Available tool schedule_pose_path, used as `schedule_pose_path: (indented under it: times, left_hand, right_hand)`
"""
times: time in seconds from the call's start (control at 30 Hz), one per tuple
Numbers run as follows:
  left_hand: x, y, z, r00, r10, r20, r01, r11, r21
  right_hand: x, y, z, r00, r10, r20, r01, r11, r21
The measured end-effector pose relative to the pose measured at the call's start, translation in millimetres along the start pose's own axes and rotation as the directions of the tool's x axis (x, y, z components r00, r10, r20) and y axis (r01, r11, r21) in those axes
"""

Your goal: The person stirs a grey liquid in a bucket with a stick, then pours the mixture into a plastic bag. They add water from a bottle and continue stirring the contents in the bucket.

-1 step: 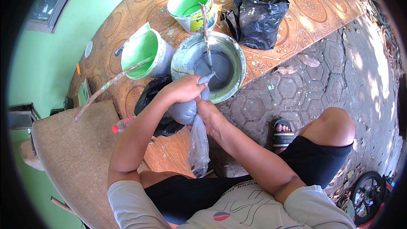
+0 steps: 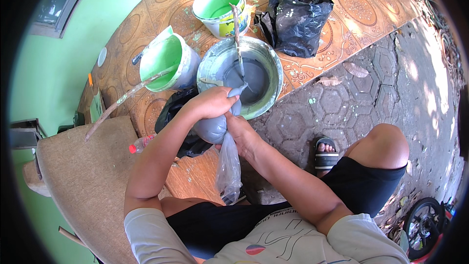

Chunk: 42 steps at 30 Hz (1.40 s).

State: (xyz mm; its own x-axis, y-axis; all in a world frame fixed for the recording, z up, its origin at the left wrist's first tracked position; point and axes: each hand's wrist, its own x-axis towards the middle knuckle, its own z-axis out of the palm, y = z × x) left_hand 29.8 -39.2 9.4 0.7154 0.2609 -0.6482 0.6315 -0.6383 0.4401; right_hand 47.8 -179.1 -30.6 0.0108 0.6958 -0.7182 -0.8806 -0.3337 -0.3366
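A clear plastic bag point(image 2: 212, 129) bulging with grey paint is between my two hands. My left hand point(image 2: 214, 103) wraps round its upper part, and a narrow grey tip sticks out past the fingers over the near rim of a basin point(image 2: 273, 76). Grey paint point(image 2: 251, 88) lies in that basin, with a stick point(image 2: 237, 37) standing in it. Lower on the bag, my right hand point(image 2: 240, 133) closes round the gathered neck. The slack end of the plastic hangs below it. Most fingertips of the right hand are hidden behind the bag.
Two buckets with green paint inside, one bucket point(image 2: 189, 63) at left and another bucket point(image 2: 221, 26) farther back, stand by the basin. A long stick point(image 2: 122, 99) leans from the nearer one. A crumpled black bag point(image 2: 300, 22), bottle point(image 2: 141, 144) and brown chair point(image 2: 88, 166) are around.
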Motion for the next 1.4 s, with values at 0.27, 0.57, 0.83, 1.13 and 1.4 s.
schedule_pose_path:
  times: [0.27,0.57,0.83,1.13,1.4]
  left_hand:
    - [-1,1,1,0.999,-0.012,-0.037,0.011,1.0,-0.02]
    - [-7,8,4,0.992,-0.064,-0.11,0.059,0.997,-0.044]
    - [-15,4,9,0.977,-0.027,-0.21,-0.004,0.99,-0.144]
    - [-19,-4,9,0.95,0.02,-0.31,-0.089,0.974,-0.209]
    - [-22,-4,3,0.955,0.032,-0.295,-0.095,0.975,-0.202]
  right_hand:
    - [3,0,-4,1.0,0.008,0.03,-0.007,1.0,-0.015]
    - [2,1,2,1.0,0.026,-0.008,-0.026,0.999,-0.028]
    - [-6,-2,10,1.0,0.003,-0.022,-0.003,1.0,-0.022]
    - [-11,-5,18,0.997,-0.053,-0.057,0.05,0.997,-0.051]
    - [-4,2,16,0.989,-0.139,-0.047,0.136,0.989,-0.063]
